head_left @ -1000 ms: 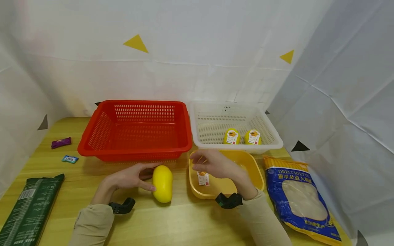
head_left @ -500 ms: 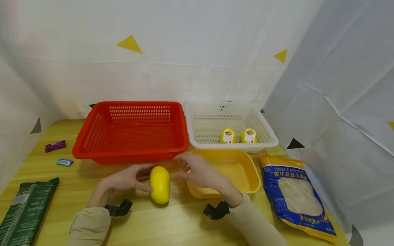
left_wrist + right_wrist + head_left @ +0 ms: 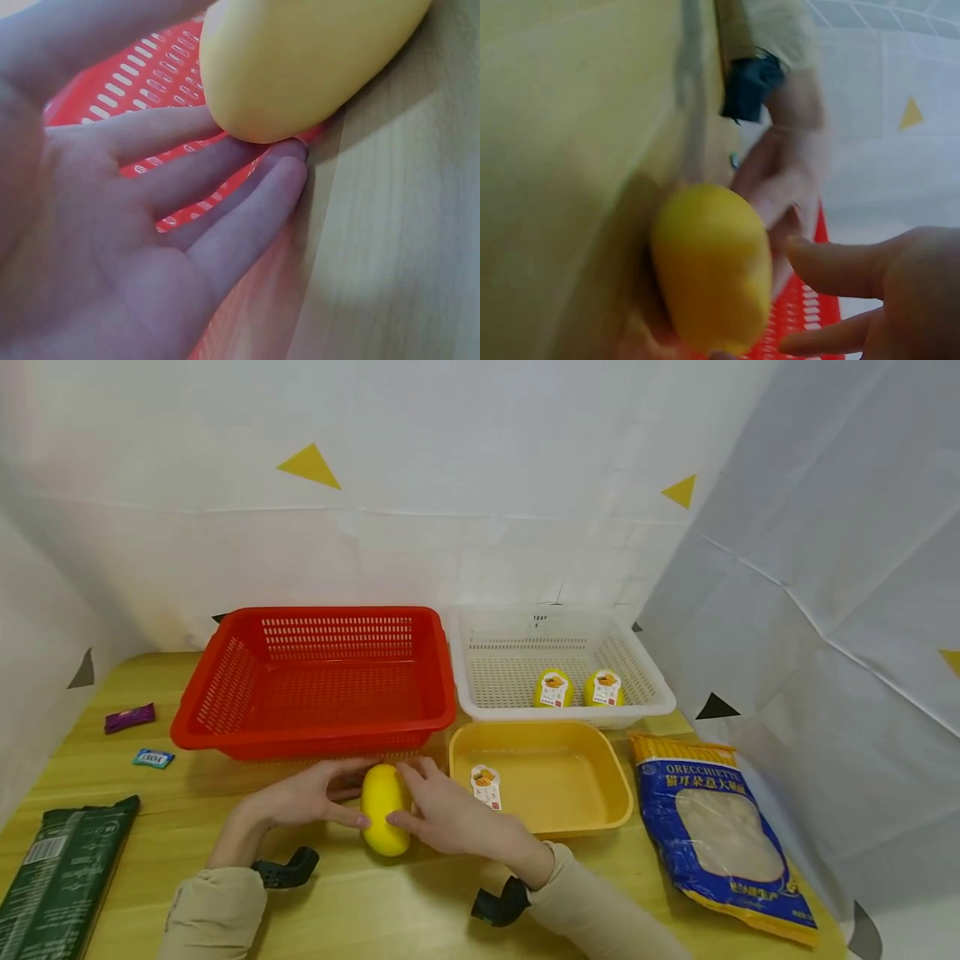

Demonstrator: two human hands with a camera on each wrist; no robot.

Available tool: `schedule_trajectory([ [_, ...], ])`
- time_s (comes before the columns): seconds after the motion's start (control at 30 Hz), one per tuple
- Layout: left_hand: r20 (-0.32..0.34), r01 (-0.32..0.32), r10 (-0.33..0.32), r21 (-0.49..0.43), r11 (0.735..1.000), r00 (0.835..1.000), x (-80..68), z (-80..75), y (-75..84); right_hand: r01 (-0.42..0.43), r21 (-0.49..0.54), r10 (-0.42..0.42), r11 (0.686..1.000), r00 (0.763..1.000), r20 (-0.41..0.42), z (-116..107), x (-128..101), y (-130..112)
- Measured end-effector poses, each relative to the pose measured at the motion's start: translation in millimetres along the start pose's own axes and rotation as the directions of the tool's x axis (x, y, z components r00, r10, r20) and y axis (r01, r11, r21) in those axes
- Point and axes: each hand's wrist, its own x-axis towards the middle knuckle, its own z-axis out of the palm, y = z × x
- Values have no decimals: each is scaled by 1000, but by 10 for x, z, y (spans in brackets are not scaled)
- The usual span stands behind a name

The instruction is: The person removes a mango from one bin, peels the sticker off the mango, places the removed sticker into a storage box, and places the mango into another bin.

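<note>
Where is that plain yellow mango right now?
In the head view, the mango lies on the table between both hands, just in front of the red basket, left of the yellow tray.

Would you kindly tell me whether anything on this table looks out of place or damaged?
Nothing looks damaged or spilled. One labelled yellow piece lies apart in the yellow tray, while two similar ones sit in the white basket.
</note>
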Motion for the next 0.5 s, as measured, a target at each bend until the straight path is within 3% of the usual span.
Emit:
schedule_trajectory([
  [0.3,-5,1,-1,-15,1000,1000,-27,-8,17,14,-79,-14,997,1000,2,165,12,-69],
  [0.5,-42,-19,19,16,1000,999,-166,-97,50,13,-91,-12,996,1000,5,198,21,-81],
])
